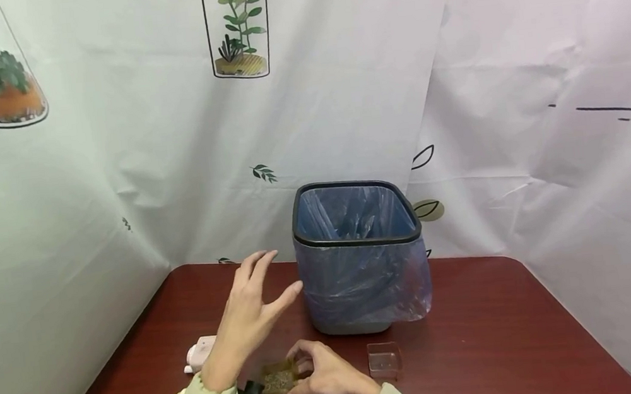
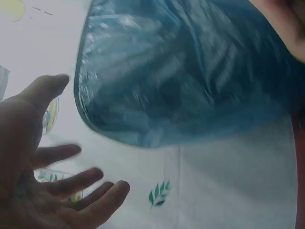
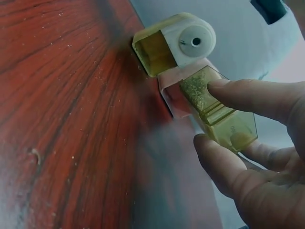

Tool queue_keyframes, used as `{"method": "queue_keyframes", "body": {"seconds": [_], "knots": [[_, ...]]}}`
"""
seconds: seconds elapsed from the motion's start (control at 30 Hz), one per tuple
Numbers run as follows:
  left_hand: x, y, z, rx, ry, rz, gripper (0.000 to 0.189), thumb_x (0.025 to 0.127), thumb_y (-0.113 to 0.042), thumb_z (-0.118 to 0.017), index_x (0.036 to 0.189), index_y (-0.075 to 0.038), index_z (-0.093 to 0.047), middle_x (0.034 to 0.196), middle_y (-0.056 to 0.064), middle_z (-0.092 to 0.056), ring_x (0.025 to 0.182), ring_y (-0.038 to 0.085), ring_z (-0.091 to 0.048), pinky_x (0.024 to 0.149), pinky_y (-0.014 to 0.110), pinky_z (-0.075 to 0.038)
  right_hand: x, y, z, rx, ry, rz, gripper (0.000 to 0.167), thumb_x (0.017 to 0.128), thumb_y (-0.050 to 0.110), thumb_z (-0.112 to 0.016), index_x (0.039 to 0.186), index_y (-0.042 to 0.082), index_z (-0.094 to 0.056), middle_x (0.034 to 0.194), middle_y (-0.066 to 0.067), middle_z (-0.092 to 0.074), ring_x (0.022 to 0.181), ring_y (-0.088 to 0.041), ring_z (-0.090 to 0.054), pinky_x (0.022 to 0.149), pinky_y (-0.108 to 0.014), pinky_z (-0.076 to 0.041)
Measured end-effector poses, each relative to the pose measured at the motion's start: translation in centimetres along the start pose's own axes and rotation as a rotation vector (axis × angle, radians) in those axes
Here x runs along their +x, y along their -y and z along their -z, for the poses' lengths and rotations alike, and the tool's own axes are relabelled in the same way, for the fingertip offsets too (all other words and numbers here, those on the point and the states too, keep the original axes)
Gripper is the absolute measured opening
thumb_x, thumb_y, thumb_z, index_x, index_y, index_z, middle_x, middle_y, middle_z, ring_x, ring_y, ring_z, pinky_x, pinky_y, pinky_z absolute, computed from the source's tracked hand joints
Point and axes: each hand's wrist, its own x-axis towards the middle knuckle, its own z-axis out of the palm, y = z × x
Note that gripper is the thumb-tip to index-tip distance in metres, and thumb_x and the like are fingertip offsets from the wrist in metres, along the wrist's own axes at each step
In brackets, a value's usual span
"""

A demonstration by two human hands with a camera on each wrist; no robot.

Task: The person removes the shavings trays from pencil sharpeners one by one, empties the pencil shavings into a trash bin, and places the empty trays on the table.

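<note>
My right hand (image 1: 329, 373) grips a yellowish see-through shavings drawer (image 1: 278, 381) between thumb and fingers, low over the table. In the right wrist view this drawer (image 3: 209, 98) holds fine shavings at one end. Raised to the left of the bin, my left hand (image 1: 248, 305) has its fingers spread and nothing in them. A pencil sharpener (image 3: 174, 43) with a pale round-holed face and a yellow body stands near the drawer, its drawer slot vacant. Beside it is a pink sharpener (image 1: 200, 352), partly hidden by my left forearm.
A bin (image 1: 363, 281) lined with a blue plastic bag stands at the back of the dark red table (image 1: 488, 332). A pinkish see-through drawer (image 1: 384, 360) lies in front of it, right of my right hand. Small crumbs dot the tabletop. Printed cloth walls enclose the table.
</note>
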Motion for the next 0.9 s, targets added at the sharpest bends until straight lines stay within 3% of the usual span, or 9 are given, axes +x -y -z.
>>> {"method": "queue_keyframes", "body": {"seconds": [0.23, 0.47, 0.63, 0.73, 0.9], "knots": [[2.4, -0.4, -1.1, -0.219, -0.054, 0.004, 0.063, 0.082, -0.039, -0.067, 0.136, -0.022, -0.041, 0.131, 0.002, -0.044, 0.112, 0.018, -0.048, 0.082, 0.037, -0.049, -0.7, 0.0, 0.7, -0.007, -0.03, 0.017, 0.044, 0.064, 0.004, -0.078, 0.102, 0.006, -0.057, 0.096, -0.002, -0.061, 0.081, -0.013, -0.063, 0.064, -0.022, -0.048], [3.8, 0.0, -2.6, -0.366, -0.049, -0.015, 0.068, 0.083, -0.034, -0.066, 0.141, -0.031, -0.03, 0.137, -0.001, -0.04, 0.124, 0.016, -0.04, 0.087, 0.038, -0.048, -1.7, 0.0, 1.9, 0.054, -0.051, 0.051, 0.049, 0.067, 0.003, -0.076, 0.11, 0.002, -0.052, 0.101, -0.011, -0.06, 0.084, -0.019, -0.063, 0.062, -0.023, -0.049], [4.4, 0.6, -3.4, -0.34, -0.043, -0.102, 0.078, 0.079, -0.031, -0.071, 0.144, -0.029, -0.027, 0.143, -0.003, -0.034, 0.129, 0.018, -0.037, 0.091, 0.037, -0.045, -2.1, 0.2, 2.5, 0.123, -0.085, 0.101, 0.054, 0.07, -0.001, -0.073, 0.117, -0.001, -0.046, 0.114, -0.018, -0.051, 0.094, -0.025, -0.061, 0.073, -0.025, -0.05], [4.7, 0.9, -3.9, -0.31, -0.043, -0.151, 0.081, 0.078, -0.031, -0.072, 0.145, -0.024, -0.027, 0.146, -0.001, -0.031, 0.13, 0.02, -0.036, 0.092, 0.04, -0.044, -2.5, 0.3, 2.9, 0.15, -0.118, 0.098, 0.053, 0.07, -0.003, -0.072, 0.117, -0.002, -0.048, 0.114, -0.021, -0.051, 0.096, -0.028, -0.061, 0.074, -0.026, -0.05], [5.1, 1.1, -4.5, -0.316, -0.06, -0.143, 0.073, 0.081, -0.032, -0.069, 0.143, -0.02, -0.032, 0.145, 0.002, -0.033, 0.128, 0.02, -0.038, 0.089, 0.04, -0.046, -3.1, 0.3, 3.4, 0.174, -0.138, 0.08, 0.051, 0.072, -0.003, -0.071, 0.118, -0.003, -0.048, 0.115, -0.023, -0.051, 0.097, -0.033, -0.06, 0.072, -0.026, -0.051]]}}
